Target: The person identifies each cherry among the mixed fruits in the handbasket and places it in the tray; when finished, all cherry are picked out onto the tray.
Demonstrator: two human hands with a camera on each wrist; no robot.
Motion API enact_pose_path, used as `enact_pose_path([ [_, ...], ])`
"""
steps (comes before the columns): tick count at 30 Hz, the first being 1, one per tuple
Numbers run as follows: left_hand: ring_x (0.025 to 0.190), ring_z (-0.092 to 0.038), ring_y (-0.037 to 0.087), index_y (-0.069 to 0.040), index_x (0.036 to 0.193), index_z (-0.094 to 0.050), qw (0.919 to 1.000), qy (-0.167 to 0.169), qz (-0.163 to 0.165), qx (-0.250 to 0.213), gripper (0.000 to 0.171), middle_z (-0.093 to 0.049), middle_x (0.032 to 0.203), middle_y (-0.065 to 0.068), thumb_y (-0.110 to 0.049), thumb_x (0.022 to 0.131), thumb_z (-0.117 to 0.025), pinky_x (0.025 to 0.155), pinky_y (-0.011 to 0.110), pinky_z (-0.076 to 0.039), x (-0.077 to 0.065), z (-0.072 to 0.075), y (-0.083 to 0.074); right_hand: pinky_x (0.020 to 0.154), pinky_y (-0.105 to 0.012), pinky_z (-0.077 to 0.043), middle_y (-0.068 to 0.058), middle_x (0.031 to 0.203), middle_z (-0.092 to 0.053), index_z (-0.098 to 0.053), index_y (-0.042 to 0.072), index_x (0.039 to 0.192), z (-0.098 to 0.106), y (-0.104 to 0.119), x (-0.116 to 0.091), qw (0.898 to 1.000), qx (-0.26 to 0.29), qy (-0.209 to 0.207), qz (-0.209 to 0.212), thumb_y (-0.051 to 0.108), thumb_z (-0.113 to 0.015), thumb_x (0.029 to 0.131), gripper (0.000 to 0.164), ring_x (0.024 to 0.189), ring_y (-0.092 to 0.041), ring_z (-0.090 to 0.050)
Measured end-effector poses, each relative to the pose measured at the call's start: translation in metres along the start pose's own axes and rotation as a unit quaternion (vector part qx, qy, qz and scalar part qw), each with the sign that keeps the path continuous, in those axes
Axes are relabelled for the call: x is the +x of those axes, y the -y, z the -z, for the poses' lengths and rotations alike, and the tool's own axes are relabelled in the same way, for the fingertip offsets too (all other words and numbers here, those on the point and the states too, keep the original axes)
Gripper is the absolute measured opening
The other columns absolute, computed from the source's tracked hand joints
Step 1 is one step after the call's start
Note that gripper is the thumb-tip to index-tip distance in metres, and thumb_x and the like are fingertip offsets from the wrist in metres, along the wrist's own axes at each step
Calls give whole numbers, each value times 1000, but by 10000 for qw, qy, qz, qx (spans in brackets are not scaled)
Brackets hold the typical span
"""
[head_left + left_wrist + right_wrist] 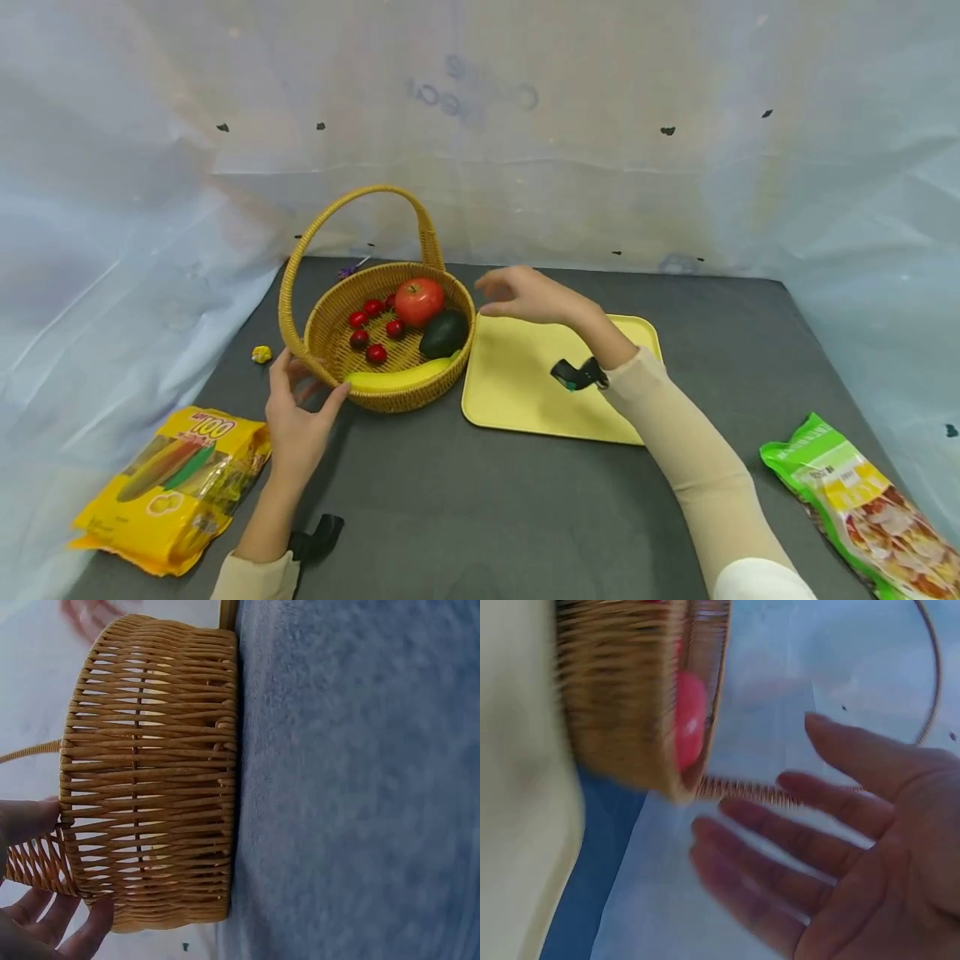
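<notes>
A round wicker basket [397, 400] with a tall arched handle [287, 283] holds a red apple or tomato [419, 302], a dark green avocado [444, 333], a yellow banana [397, 379] and several small red cherries or tomatoes [377, 353]. My left hand [300, 421] holds the basket's near left side where the handle meets the rim. In the left wrist view its thumb [30, 820] lies at the rim, its fingers around the handle's base. Beyond the basket's right rim hovers my right hand [532, 294], fingers spread and nothing held, above the yellow tray's back edge.
The yellow tray [517, 392] lies right of the basket. A yellow snack bag [180, 483] sits at front left and a green snack bag [862, 508] at front right. A small yellow object [261, 354] and a purple one [348, 271] lie near the basket. White sheeting [570, 208] surrounds the table.
</notes>
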State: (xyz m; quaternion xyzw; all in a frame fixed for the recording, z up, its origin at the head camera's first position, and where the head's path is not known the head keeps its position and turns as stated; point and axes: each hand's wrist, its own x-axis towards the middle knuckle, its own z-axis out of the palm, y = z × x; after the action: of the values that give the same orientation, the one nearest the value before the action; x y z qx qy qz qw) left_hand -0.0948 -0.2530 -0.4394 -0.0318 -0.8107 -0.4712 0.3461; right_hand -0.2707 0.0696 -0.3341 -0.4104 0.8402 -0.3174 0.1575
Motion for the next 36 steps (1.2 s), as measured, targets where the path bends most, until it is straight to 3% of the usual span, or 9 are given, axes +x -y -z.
enact_pose_path([
  [4,114,-57,13,-1,145,-42,9997,-133,-62,-187,80,-54,122,26,17,76,-77,91,17,-52,1,0,3,95,-33,-53,-20,132,-60,-56,0,138,-9,26,62,9946,554,657,586,14,-65,98,43,117,-28,-60],
  [6,113,-57,16,3,142,-43,9996,-184,-37,-220,77,-54,121,27,19,75,-76,90,17,-53,1,1,-7,93,-30,-53,-19,132,-60,-55,0,139,-20,40,91,9872,739,1180,774,10,-66,96,45,118,-27,-59],
  [9,112,-57,19,11,138,-42,9995,-276,-4,-169,72,-54,119,25,22,75,-75,90,17,-53,-1,2,-23,96,-33,-53,-17,136,-58,-53,3,142,-41,55,124,9732,935,1988,688,9,-68,95,49,122,-26,-57],
  [12,111,-57,18,14,136,-42,9994,-334,33,-85,69,-54,120,26,22,75,-74,91,19,-53,-3,1,-34,99,-38,-52,-17,143,-53,-51,4,144,-62,61,144,9624,1014,2476,466,10,-69,95,53,127,-26,-54],
  [18,114,-54,9,6,139,-44,9992,-335,49,-231,72,-52,126,26,20,75,-75,92,21,-53,-5,-7,-14,99,-25,-48,-14,143,-53,-52,4,144,-87,59,157,9569,602,2838,103,9,-69,94,53,130,-21,-51],
  [25,115,-55,14,0,142,-46,9989,-212,57,-415,72,-52,129,24,11,79,-78,93,20,-53,-7,-15,1,97,-29,-51,-4,133,-57,-60,8,137,-89,55,152,9411,-41,3343,-504,8,-66,96,41,119,-16,-54],
  [32,115,-55,12,-4,142,-47,9990,-233,33,-391,73,-53,128,24,13,78,-78,92,20,-53,-7,-16,1,96,-39,-55,-4,118,-60,-64,5,129,-88,54,148,9348,440,3408,-900,0,-63,96,33,103,-18,-61],
  [36,115,-56,12,-2,142,-47,9990,-204,31,-386,72,-53,128,25,12,78,-78,92,22,-54,-6,-16,1,94,-39,-55,-6,116,-63,-65,5,127,-87,51,149,9375,404,3366,-792,-1,-63,96,31,96,-17,-61],
])
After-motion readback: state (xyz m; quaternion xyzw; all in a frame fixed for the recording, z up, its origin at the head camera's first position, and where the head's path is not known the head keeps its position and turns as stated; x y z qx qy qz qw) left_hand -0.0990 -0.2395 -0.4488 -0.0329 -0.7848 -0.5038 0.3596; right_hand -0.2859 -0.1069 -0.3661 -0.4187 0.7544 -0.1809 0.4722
